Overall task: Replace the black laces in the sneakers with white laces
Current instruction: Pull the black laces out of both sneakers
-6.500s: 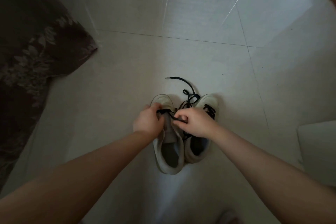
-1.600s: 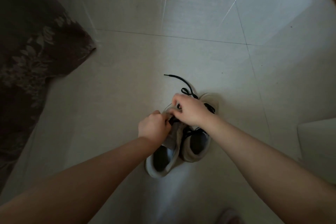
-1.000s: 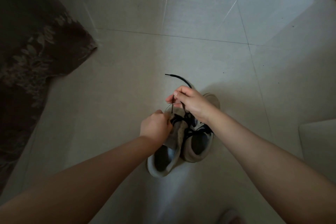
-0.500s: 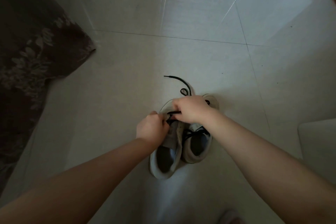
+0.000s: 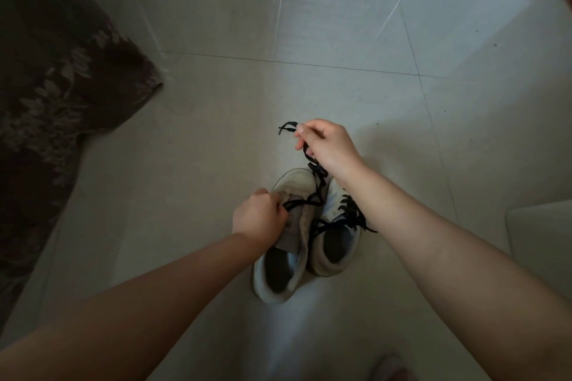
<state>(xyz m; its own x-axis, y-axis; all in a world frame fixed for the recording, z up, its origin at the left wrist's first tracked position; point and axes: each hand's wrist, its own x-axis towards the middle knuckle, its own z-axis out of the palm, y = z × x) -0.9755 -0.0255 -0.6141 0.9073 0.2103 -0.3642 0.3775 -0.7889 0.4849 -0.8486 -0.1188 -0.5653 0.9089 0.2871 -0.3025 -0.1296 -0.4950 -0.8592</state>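
Black flat lace point(image 5: 312, 161) pinched taut by right hand point(image 5: 325, 145)

Pale tiled floor point(image 5: 216, 120) throughout, grout lines crossing. Dark floral-patterned fabric point(image 5: 52, 96) at left edge. Pale flat object point(image 5: 541, 232) at right edge, partly cut off.

Both forearms extend forward and down from the lower corners of the view, bare to the wrist. The left hand point(image 5: 259, 217) is closed in a fist, knuckles up, fingers curled tight around what it grips. The right hand point(image 5: 327, 145) is raised farther forward than the left, wrist bent, with thumb and fingers pinched together.
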